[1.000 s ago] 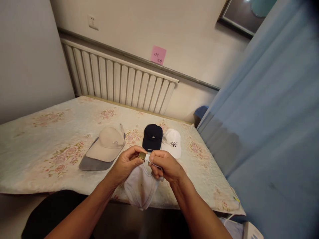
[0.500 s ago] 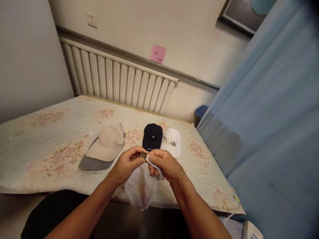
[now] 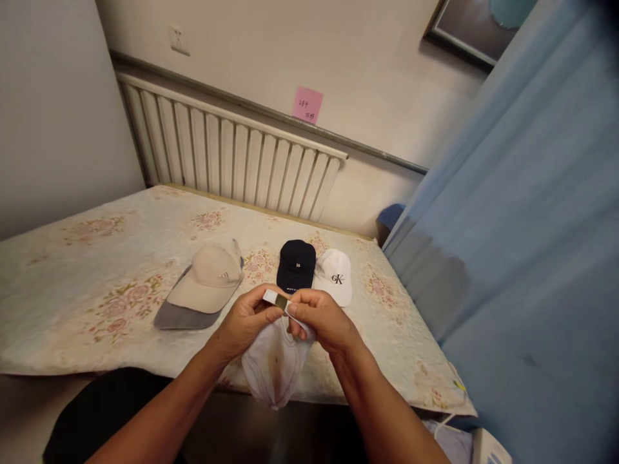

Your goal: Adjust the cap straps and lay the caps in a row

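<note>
A pale, worn white cap [image 3: 273, 367] hangs below both my hands in front of the bed's near edge. My left hand [image 3: 244, 322] pinches its brass strap buckle [image 3: 279, 301]. My right hand [image 3: 322, 319] is closed on the white strap just right of the buckle. Behind my hands on the floral bed cover [image 3: 97, 283] lie a beige cap [image 3: 207, 280] stacked on a grey cap [image 3: 181, 316], a navy cap [image 3: 296, 265] and a white cap with a dark logo [image 3: 334, 274].
A white radiator [image 3: 227, 158] runs along the back wall with a pink sticky note [image 3: 307, 105] above it. A blue curtain [image 3: 522, 245] fills the right side. A dark object [image 3: 101, 412] sits at the lower left.
A short end of white strap now sticks out to the left of the buckle. My hands have stayed in nearly the same place.
</note>
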A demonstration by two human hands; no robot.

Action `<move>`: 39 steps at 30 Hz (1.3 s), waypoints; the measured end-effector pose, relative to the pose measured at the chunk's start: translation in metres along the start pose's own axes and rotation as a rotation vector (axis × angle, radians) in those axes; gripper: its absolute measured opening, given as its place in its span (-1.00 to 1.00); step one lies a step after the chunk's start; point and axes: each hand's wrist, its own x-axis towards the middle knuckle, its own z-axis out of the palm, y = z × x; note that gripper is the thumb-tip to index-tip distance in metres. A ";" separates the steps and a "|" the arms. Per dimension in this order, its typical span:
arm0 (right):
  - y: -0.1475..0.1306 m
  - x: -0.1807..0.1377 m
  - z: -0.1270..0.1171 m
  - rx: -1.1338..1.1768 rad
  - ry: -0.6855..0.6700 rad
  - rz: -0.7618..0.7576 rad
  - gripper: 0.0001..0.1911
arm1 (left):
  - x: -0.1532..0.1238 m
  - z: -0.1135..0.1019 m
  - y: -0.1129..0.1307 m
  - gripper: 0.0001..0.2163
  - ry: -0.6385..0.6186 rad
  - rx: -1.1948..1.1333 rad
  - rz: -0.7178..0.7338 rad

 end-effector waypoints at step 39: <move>0.033 -0.003 -0.045 -0.117 -0.061 -0.071 -0.78 | -0.002 -0.012 0.005 -0.77 0.157 -0.180 -0.164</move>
